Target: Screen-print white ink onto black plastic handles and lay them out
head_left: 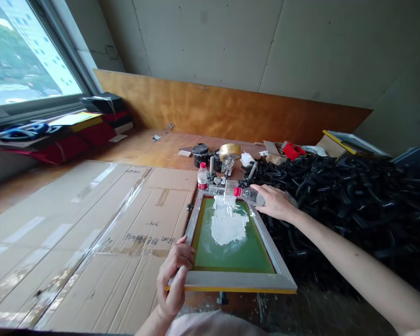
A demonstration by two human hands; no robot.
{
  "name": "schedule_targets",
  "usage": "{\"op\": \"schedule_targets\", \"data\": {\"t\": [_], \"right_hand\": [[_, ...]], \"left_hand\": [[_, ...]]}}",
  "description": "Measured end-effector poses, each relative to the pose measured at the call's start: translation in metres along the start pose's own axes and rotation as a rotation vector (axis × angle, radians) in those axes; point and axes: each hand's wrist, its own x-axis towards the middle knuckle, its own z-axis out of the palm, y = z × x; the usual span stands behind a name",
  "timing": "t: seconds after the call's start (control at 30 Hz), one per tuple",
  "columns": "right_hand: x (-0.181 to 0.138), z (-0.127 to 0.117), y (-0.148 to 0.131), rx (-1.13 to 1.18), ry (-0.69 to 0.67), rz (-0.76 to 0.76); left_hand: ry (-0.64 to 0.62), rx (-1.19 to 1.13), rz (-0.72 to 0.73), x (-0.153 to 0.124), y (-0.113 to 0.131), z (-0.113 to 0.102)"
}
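Two bare hands are working at one framed screen, which is sitting low in the middle of the view, just right of the cardboard. The left hand is holding its near left corner, thumb and fingers pressing together on the rim. White paste is covering an uneven patch of the green mesh toward the far end. The right hand is wrapping its fingers round a clear bottle, which is lying nearly on its side in the grip with its red cap pointing left over that end; whether anything is leaving the cap is too small to tell. For good work, I judge, the left hand should be steadying the corner without twisting it, and the right should be aiming the cap at the paste and squeezing gently, without jabbing the mesh. Around this, at far left, a window is letting in daylight above a red and black stack. Flattened cardboard is covering much of the wooden tabletop, and a long board is leaning along the grey wall. Beyond the screen, a black jar, a second red-capped bottle and a tape roll are standing close together. At right, a heap of black pieces is spreading beside the screen, with another frame leaning behind it.
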Motion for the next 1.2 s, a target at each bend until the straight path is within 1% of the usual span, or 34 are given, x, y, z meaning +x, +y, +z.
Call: {"op": "schedule_targets", "data": {"t": [0.13, 0.27, 0.43, 0.7, 0.9, 1.2], "right_hand": [[0.014, 0.019, -0.01, -0.084, -0.081, -0.043], [0.026, 0.03, -0.017, -0.141, -0.103, -0.071], [0.035, 0.039, -0.02, -0.181, -0.12, -0.105], [0.041, 0.039, -0.023, -0.223, -0.111, -0.138], [0.041, 0.038, -0.021, -0.225, -0.114, -0.135], [0.039, 0.033, -0.023, -0.219, -0.074, -0.147]], "left_hand": [[-0.033, 0.044, 0.024, -0.006, -0.006, -0.003], [-0.08, 0.053, 0.026, -0.012, -0.011, -0.007], [-0.108, 0.049, 0.035, -0.018, -0.018, -0.01], [-0.108, 0.048, 0.035, -0.021, -0.021, -0.011], [-0.105, 0.054, 0.003, -0.021, -0.02, -0.01], [-0.104, 0.071, 0.001, -0.02, -0.018, -0.01]]}}
